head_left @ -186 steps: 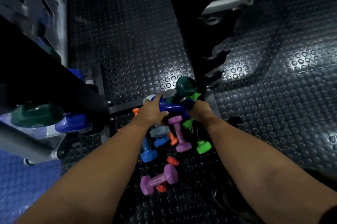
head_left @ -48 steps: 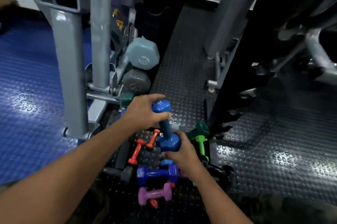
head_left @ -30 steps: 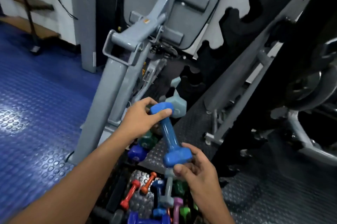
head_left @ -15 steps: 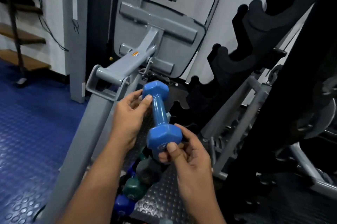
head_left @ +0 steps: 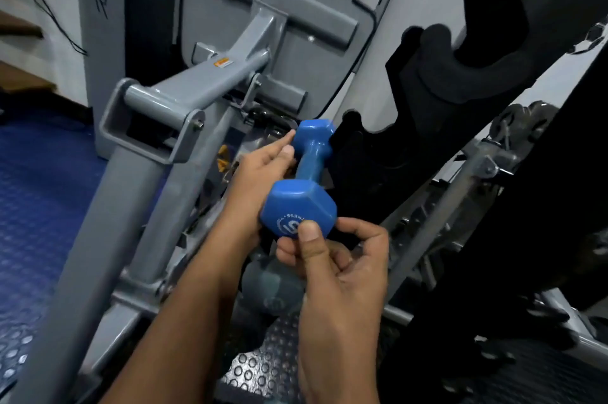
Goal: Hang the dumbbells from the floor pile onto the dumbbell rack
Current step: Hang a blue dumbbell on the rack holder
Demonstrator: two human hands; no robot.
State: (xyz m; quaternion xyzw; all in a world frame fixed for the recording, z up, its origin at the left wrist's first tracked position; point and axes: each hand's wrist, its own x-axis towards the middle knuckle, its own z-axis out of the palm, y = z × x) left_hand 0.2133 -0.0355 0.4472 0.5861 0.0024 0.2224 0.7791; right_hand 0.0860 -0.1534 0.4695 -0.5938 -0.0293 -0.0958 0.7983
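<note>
blue dumbbell [head_left: 304, 186] is up in the air mid-frame, held w/ both hands, tilted so its far head points up toward the black dumbbell rack [head_left: 437, 81] and its near head, w/ white print on the end face, faces the camera. left hand [head_left: 255, 180] is alongside the handle from the left, fingers mostly straight, thumb and fingertips touching the handle just under the far head; whether they wrap round the bar can't be told. right hand [head_left: 339, 259] pinches the near head from below, thumb pressed flat on the printed face, other fingers curled under and behind it. far head sits just beside a notch of the rack, looks close but contact can't be told. rack's dark scalloped cradles run up to the upper right of the frame. a grey machine frame [head_left: 144, 153] slants across the left, w/ a grey padded plate behind it. below the hands a grey dumbbell [head_left: 273, 285] shows, partly hidden by the right wrist. studded black floor mat [head_left: 263, 370] at bottom centre, blue floor [head_left: 36, 206] along the left edge.
</note>
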